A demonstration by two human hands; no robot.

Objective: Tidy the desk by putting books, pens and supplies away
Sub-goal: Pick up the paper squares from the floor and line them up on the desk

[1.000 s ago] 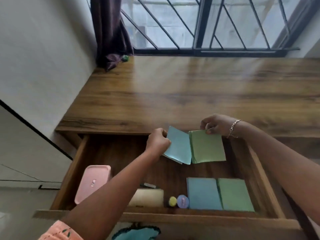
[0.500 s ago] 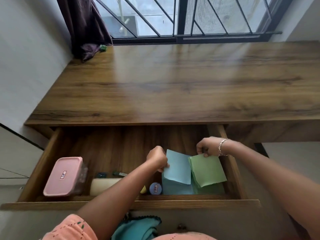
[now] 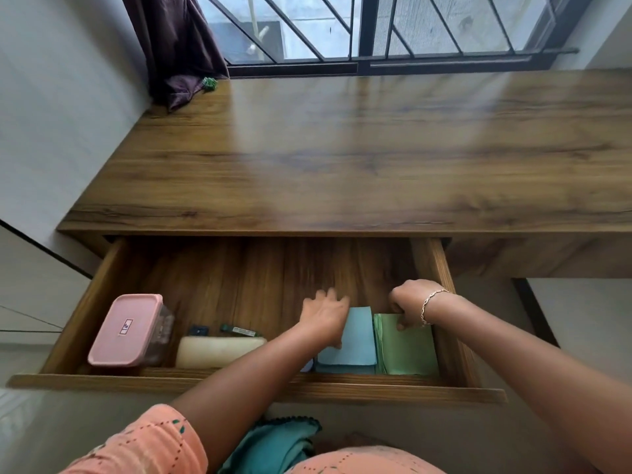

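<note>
blue pad, green pad, pink box

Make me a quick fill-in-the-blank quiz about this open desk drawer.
The pink-lidded plastic box sits at the wooden drawer's ____ end. The right hand, wearing a thin ____, grips the green paper stack. Beside the left hand, the blue paper stack lies directly ____ of the green one.
Missing words: left, bracelet, left.

drawer rear free | front blocked: pink box, cream pouch, paper stacks
</note>
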